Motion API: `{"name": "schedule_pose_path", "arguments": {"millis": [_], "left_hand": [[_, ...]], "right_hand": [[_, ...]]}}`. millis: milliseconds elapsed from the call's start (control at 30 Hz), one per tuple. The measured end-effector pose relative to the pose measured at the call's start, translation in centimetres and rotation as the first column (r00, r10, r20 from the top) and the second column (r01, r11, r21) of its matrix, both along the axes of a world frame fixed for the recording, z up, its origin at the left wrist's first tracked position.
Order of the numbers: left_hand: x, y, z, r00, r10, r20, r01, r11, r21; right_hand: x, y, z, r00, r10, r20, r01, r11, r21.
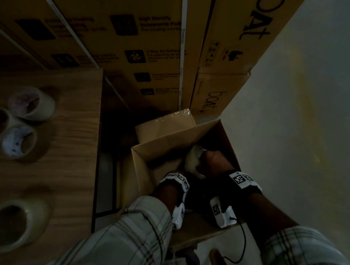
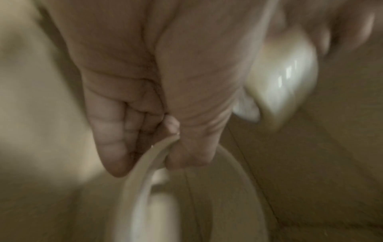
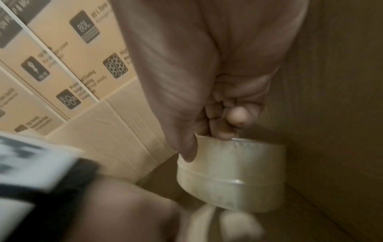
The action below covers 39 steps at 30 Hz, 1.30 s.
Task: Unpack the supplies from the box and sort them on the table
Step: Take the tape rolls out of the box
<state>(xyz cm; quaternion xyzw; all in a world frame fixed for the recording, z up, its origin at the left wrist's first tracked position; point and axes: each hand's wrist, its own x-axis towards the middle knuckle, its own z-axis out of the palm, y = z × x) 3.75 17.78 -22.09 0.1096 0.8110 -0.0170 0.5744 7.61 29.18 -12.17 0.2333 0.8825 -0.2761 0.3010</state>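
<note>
An open cardboard box [image 1: 164, 140] stands on the floor beside the wooden table [image 1: 61, 174], and both my hands are down inside it. My right hand [image 3: 209, 135] grips a clear tape roll [image 3: 232, 173], fingers curled into its core and thumb on the outside; the head view shows that hand [image 1: 214, 160] and roll [image 1: 191, 162] against the box's right wall. My left hand [image 2: 145, 144] pinches the rim of a second tape roll [image 2: 145, 188] lower in the box. The head view hides the left fingers. Several tape rolls [image 1: 32, 104] [image 1: 14, 224] lie on the table.
Large printed cartons [image 1: 137, 31] and brown "boat" boxes [image 1: 233, 41] are stacked right behind the open box. A pale wall [image 1: 300, 124] runs along the right. A black cable [image 1: 243, 243] hangs from my right wrist device. The scene is dim.
</note>
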Motion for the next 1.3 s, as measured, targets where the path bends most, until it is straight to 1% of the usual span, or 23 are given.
{"name": "schedule_pose_path", "arguments": {"millis": [33, 67, 100, 133, 167, 200, 233, 267, 300, 367, 400, 433, 467, 500, 600, 700, 833, 967, 1033, 1133, 1167, 1233, 1300], "left_hand": [[-0.6, -0.5, 2.3, 0.994, -0.056, 0.097, 0.062, 0.996, -0.062], [-1.2, -0.8, 5.3, 0.996, -0.078, 0.034, 0.083, 0.979, -0.188], [-1.2, -1.5, 7.6, 0.993, -0.110, -0.053, 0.095, 0.966, -0.241], [-0.6, -2.0, 10.2, 0.983, -0.160, -0.084, 0.129, 0.946, -0.298], [0.1, -2.2, 11.3, 0.971, -0.202, -0.129, 0.151, 0.934, -0.323], [0.3, -2.5, 11.6, 0.950, -0.186, -0.253, 0.097, 0.940, -0.328], [0.1, -3.1, 12.0, 0.916, -0.195, -0.350, 0.074, 0.941, -0.332], [0.4, -3.4, 13.3, 0.911, -0.158, -0.381, 0.026, 0.944, -0.330], [0.6, -3.8, 14.3, 0.895, -0.131, -0.427, -0.005, 0.953, -0.303], [0.7, -4.6, 16.6, 0.902, -0.058, -0.428, -0.026, 0.982, -0.187], [0.5, -5.1, 17.6, 0.903, 0.004, -0.430, -0.034, 0.997, -0.063], [0.1, -5.6, 18.4, 0.905, 0.070, -0.419, -0.047, 0.997, 0.064], [-0.2, -6.1, 19.2, 0.907, 0.131, -0.401, -0.072, 0.985, 0.158], [-0.4, -6.5, 20.0, 0.903, 0.162, -0.398, -0.086, 0.976, 0.201], [0.2, -7.9, 23.0, 0.890, 0.158, -0.428, -0.065, 0.972, 0.224], [0.6, -9.8, 25.4, 0.845, 0.160, -0.511, -0.033, 0.968, 0.249], [0.6, -11.7, 27.6, 0.786, 0.198, -0.586, -0.049, 0.964, 0.260], [0.3, -13.5, 29.7, 0.731, 0.248, -0.636, -0.063, 0.952, 0.298], [0.2, -14.8, 31.0, 0.708, 0.253, -0.659, -0.061, 0.952, 0.300], [0.1, -18.4, 32.5, 0.710, 0.283, -0.644, -0.066, 0.938, 0.340], [0.0, -20.1, 32.7, 0.719, 0.282, -0.636, -0.058, 0.935, 0.349], [0.0, -24.0, 33.0, 0.703, 0.292, -0.648, -0.058, 0.932, 0.357], [0.0, -28.1, 32.7, 0.704, 0.299, -0.644, -0.075, 0.933, 0.352]], "right_hand": [[0.1, -0.1, 0.5, 1.000, -0.005, -0.005, 0.005, 1.000, -0.010], [0.2, -0.3, 1.0, 1.000, 0.001, -0.006, -0.001, 1.000, -0.010], [0.3, -0.4, 1.3, 1.000, 0.011, -0.007, -0.011, 1.000, -0.008], [0.5, -0.5, 1.6, 1.000, 0.018, -0.003, -0.018, 1.000, -0.008], [0.8, -0.6, 1.9, 1.000, 0.019, 0.002, -0.019, 1.000, -0.008], [0.9, -0.7, 2.3, 1.000, 0.016, 0.001, -0.016, 1.000, -0.003], [1.1, -0.8, 2.9, 1.000, 0.016, -0.005, -0.016, 1.000, 0.007], [1.3, -1.0, 3.6, 1.000, 0.022, -0.010, -0.021, 1.000, 0.017], [1.5, -1.2, 4.3, 0.999, 0.028, -0.021, -0.027, 0.999, 0.028], [1.8, -1.5, 5.6, 0.998, 0.042, -0.044, -0.040, 0.997, 0.059], [2.0, -1.7, 6.2, 0.997, 0.053, -0.057, -0.048, 0.995, 0.085], [2.1, -1.9, 6.9, 0.995, 0.065, -0.076, -0.056, 0.992, 0.116], [2.3, -2.1, 7.5, 0.993, 0.071, -0.092, -0.056, 0.987, 0.151], [2.6, -2.3, 8.2, 0.992, 0.073, -0.104, -0.053, 0.982, 0.179], [3.5, -3.1, 10.2, 0.982, 0.097, -0.163, -0.057, 0.971, 0.233], [4.1, -3.8, 12.2, 0.961, 0.143, -0.237, -0.085, 0.967, 0.240], [4.6, -4.5, 14.8, 0.940, 0.167, -0.298, -0.100, 0.968, 0.228], [4.5, -6.3, 17.5, 0.909, 0.232, -0.345, -0.143, 0.954, 0.264], [4.2, -7.8, 18.8, 0.892, 0.280, -0.354, -0.169, 0.934, 0.314], [3.5, -11.0, 20.4, 0.878, 0.334, -0.342, -0.198, 0.905, 0.376], [3.1, -12.3, 20.7, 0.874, 0.345, -0.342, -0.206, 0.901, 0.383], [2.4, -15.5, 20.9, 0.863, 0.370, -0.345, -0.226, 0.892, 0.392], [1.8, -19.1, 21.1, 0.847, 0.404, -0.346, -0.258, 0.880, 0.398]]}}
